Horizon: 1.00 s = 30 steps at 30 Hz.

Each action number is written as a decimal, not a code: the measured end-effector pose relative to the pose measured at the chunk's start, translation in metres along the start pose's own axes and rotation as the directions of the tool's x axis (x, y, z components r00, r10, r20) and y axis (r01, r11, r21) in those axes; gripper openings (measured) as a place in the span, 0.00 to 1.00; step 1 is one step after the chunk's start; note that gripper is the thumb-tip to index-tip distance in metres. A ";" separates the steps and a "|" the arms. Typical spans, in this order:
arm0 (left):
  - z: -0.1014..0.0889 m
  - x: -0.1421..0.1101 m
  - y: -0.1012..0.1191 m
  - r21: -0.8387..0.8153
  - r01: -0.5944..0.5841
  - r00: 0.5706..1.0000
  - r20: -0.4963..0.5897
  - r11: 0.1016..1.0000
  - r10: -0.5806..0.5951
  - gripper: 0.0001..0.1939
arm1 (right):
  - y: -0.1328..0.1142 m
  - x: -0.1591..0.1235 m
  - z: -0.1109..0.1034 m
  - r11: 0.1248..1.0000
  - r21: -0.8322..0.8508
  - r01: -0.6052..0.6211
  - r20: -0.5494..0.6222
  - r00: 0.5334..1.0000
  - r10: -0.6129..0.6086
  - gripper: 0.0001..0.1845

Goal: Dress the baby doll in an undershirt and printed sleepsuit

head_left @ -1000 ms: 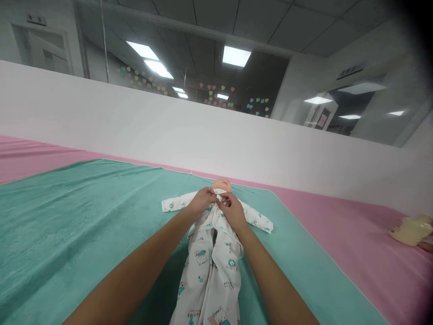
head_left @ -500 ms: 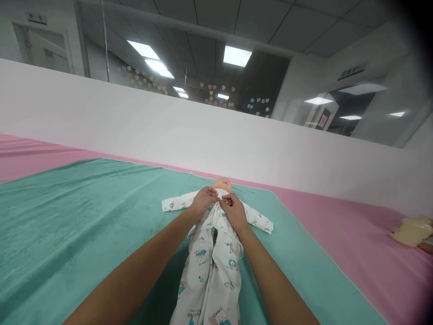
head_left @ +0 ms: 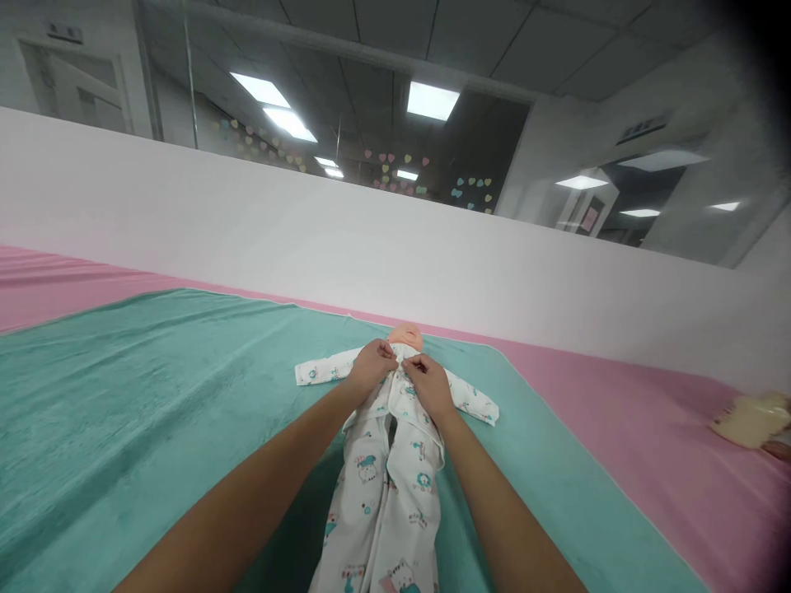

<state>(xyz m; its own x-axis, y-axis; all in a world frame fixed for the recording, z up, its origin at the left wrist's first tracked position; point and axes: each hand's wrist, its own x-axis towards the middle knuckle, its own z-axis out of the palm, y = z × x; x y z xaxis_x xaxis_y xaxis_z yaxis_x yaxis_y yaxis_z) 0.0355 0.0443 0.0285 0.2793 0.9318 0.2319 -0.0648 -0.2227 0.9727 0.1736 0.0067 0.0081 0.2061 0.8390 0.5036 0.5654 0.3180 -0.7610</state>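
The person's right hand [head_left: 428, 385] is lying slightly further to the right of the left hand [head_left: 371, 366] than it was half a second earlier, with a narrow gap now opening between the two at the neckline, while the rest of the scene is staying almost the same. Both hands are closing in a small pinch, thumb and fingers together, on the front edges of a white cotton sleepsuit printed with small teal animals [head_left: 386, 486], just below its collar, though the fingertips are too small to show the fastening. The sleepsuit is lying face up with its sleeves spread, dressing a peach-coloured vinyl doll [head_left: 404, 336], whose head is showing just above the left hand. The doll is resting on a teal plush towel [head_left: 124, 395], which is spread over a pink sheet [head_left: 618, 403]. A crumpled cream-coloured packet [head_left: 751, 420] is lying on the pink sheet, well apart at the right.
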 end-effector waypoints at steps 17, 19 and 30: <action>-0.001 0.004 0.000 0.386 -0.142 0.989 0.014 0.912 0.149 0.05 | 0.005 0.003 0.002 0.996 0.031 -0.087 -0.013 0.996 0.087 0.14; 0.002 0.003 0.001 0.417 -0.160 0.985 0.005 0.894 0.174 0.06 | 0.005 0.003 0.002 0.995 0.037 -0.089 -0.015 0.996 0.090 0.14; 0.002 0.005 -0.002 0.471 -0.170 0.982 0.012 0.865 0.186 0.08 | 0.008 0.005 0.001 0.995 0.018 -0.095 -0.008 0.995 0.095 0.13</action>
<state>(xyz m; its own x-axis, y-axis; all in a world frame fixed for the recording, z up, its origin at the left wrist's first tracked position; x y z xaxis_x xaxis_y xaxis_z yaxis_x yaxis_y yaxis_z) 0.0393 0.0487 0.0279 0.2735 0.8705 0.4092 0.3482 -0.4861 0.8015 0.1779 0.0138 0.0040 0.2654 0.8616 0.4327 0.5291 0.2451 -0.8124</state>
